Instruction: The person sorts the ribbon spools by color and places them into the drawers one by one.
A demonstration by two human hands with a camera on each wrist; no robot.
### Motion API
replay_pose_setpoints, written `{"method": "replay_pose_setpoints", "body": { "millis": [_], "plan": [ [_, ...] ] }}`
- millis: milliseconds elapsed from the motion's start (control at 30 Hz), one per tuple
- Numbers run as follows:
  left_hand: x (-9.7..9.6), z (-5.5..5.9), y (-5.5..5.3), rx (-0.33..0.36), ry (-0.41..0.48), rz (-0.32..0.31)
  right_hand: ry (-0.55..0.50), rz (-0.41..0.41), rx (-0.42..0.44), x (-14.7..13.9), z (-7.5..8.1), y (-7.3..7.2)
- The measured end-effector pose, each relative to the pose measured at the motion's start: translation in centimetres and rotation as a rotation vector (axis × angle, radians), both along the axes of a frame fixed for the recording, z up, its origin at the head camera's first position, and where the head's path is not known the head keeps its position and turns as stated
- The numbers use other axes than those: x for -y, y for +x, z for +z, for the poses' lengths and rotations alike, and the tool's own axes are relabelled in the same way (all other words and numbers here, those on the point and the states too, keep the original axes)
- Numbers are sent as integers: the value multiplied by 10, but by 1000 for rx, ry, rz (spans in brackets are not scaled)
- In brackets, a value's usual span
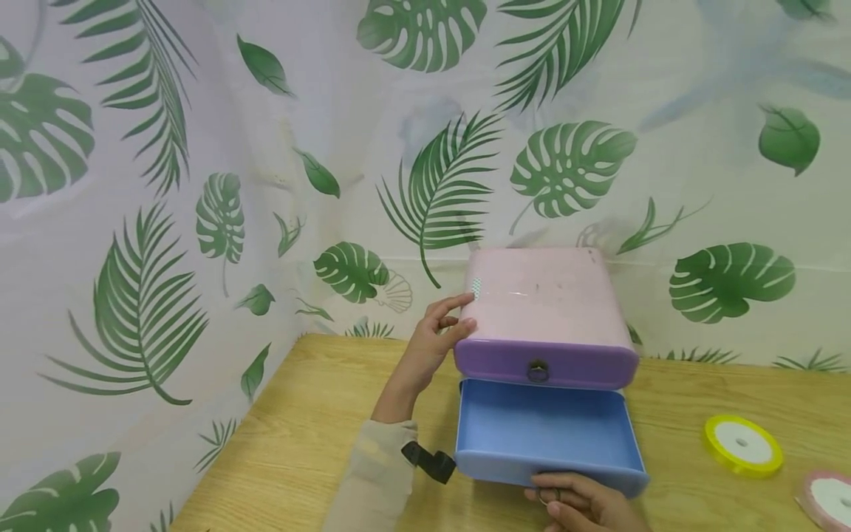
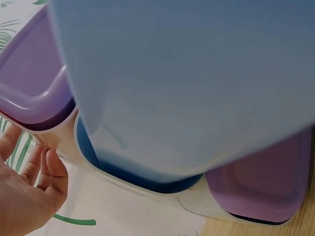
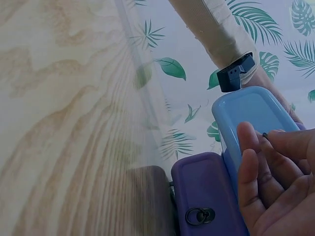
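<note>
A small pink drawer cabinet [image 1: 545, 295] stands on the wooden table against the wall. Its purple top drawer [image 1: 492, 363] is closed and has a dark ring pull. Below that, the light blue drawer [image 1: 545, 417] is pulled well out, with nothing inside it. A lower purple drawer [image 3: 204, 179] with its own ring pull sits closed. My left hand [image 1: 435, 340] rests against the cabinet's left side near the top front corner, thumb and fingertips touching it. With thumb and fingers, my right hand [image 1: 588, 502] pinches the blue drawer's ring pull [image 3: 266, 135].
To the right of the cabinet lies a yellow-rimmed ribbon spool [image 1: 744, 445]. A pink-rimmed spool [image 1: 831, 499] is partly cut off at the right edge. A leaf-patterned sheet [image 1: 465, 96] covers the walls behind and to the left of the table [image 1: 299, 414].
</note>
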State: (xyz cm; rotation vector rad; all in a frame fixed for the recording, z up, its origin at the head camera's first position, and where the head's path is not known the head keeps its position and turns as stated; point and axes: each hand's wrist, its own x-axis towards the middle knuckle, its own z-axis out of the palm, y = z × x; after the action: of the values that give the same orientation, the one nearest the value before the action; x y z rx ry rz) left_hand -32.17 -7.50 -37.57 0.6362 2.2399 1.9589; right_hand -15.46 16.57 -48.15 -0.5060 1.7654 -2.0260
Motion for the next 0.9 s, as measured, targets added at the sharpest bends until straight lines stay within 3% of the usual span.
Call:
{"method": "replay_pose_setpoints", "body": {
  "millis": [200, 367, 500, 600, 733, 900],
  "plan": [
    [-1, -1, -1, -2, -16, -5, -56, 38, 0, -1, -5, -1],
    [1, -3, -1, 6, -24, 17, -43, 28, -13, -1, -8, -2],
    [3, -7, 0, 30, -14, 26, -7, 54, -124, -6, -16, -2],
    [4, -9, 2, 41, -15, 30, -11, 101, -156, -16, -19, 0],
    [7, -12, 3, 40, -20, 38, 26, 96, -29, -31, -14, 3],
    [8, -11, 1, 29, -14, 38, 82, 51, -26, -49, -5, 9]
  ]
}}
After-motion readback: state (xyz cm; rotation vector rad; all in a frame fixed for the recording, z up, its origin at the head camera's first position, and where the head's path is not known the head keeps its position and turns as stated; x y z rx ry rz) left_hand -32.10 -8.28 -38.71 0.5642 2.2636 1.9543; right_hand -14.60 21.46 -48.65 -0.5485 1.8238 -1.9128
